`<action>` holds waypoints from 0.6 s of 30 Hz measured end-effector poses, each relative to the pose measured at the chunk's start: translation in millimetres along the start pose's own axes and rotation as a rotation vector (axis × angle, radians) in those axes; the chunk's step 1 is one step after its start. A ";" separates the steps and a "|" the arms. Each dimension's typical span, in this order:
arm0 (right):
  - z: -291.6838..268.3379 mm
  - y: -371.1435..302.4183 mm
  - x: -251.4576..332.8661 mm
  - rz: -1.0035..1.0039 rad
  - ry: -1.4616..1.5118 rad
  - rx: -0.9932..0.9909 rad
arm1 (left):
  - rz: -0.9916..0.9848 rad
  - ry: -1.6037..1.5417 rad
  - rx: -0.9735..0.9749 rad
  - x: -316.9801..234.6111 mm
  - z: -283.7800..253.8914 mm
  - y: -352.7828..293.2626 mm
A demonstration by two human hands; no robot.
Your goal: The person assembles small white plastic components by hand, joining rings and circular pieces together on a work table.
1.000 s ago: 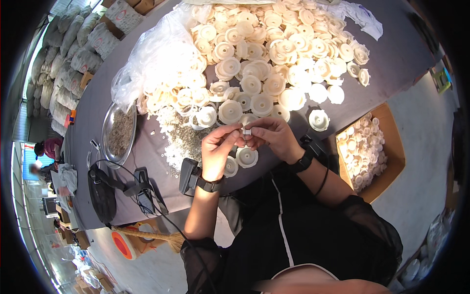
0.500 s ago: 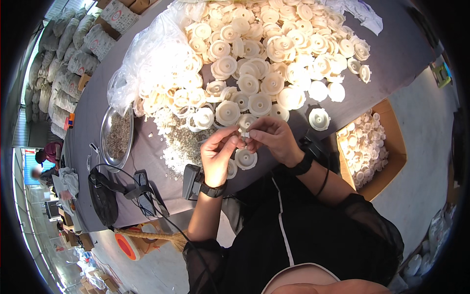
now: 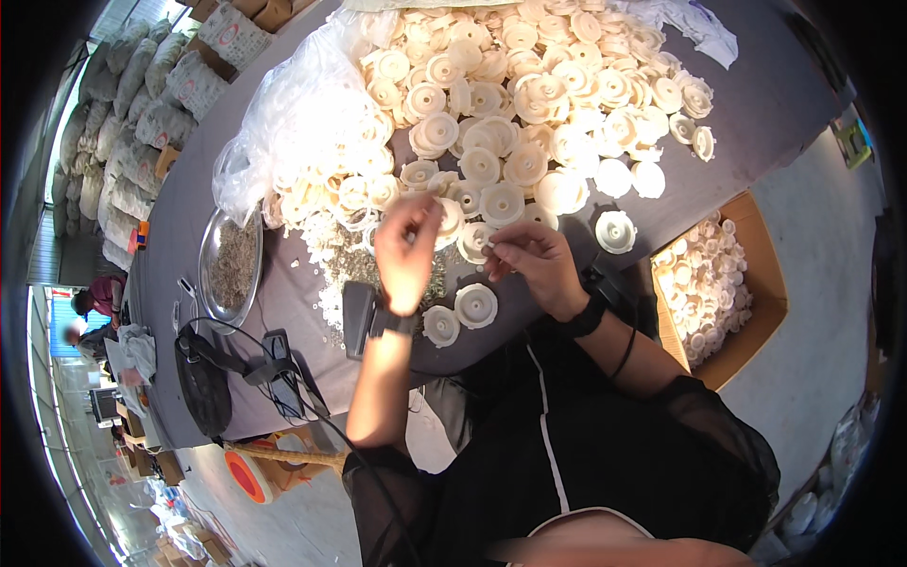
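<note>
My right hand (image 3: 537, 263) pinches a small white piece (image 3: 489, 245) between thumb and fingertips, too small to name. Beside those fingertips lies a round cream plastic cap (image 3: 474, 243) with a raised centre. My left hand (image 3: 406, 253) is raised over the heap of small clear and white bits (image 3: 331, 269), at the edge of the disc pile; motion smears its fingers. Two more round caps, one (image 3: 475, 306) slightly farther than the other (image 3: 441, 326), rest on the cloth below my hands. A large pile of similar caps (image 3: 524, 90) spreads across the far side.
A clear plastic bag (image 3: 283, 118) lies at the pile's left. An oval metal tray (image 3: 204, 283) holds small greyish bits. A black pouch (image 3: 201, 387) and cables lie near the left edge. A cardboard box (image 3: 756, 326) of small white parts stands right, below the table (image 3: 756, 113).
My hands have parted. The left one has swung up and left from the right fingertips toward the small bits, while the right has stayed nearly in place with the small piece.
</note>
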State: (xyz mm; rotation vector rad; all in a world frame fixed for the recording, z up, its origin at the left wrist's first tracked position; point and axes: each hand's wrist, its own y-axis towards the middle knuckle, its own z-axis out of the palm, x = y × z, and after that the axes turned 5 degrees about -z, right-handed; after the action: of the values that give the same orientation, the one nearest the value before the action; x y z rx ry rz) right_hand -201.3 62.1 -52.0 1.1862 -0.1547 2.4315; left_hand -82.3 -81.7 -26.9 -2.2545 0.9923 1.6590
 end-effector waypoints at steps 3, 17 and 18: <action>1.0 -2.3 4.2 -0.033 0.039 0.034 | 0.136 0.425 -0.076 12.6 -10.8 50.8; -7.7 -0.1 16.7 -0.059 0.054 -0.023 | -0.004 0.776 0.108 42.7 -19.5 94.2; -8.0 0.1 16.1 -0.069 0.032 -0.019 | 0.004 0.578 0.046 37.3 -20.0 90.7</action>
State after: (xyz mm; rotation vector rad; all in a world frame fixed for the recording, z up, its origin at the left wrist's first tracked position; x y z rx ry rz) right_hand -215.9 69.6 -44.5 1.1256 -0.1249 2.3829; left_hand -115.1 -176.1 -31.3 -2.7615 1.1207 0.9734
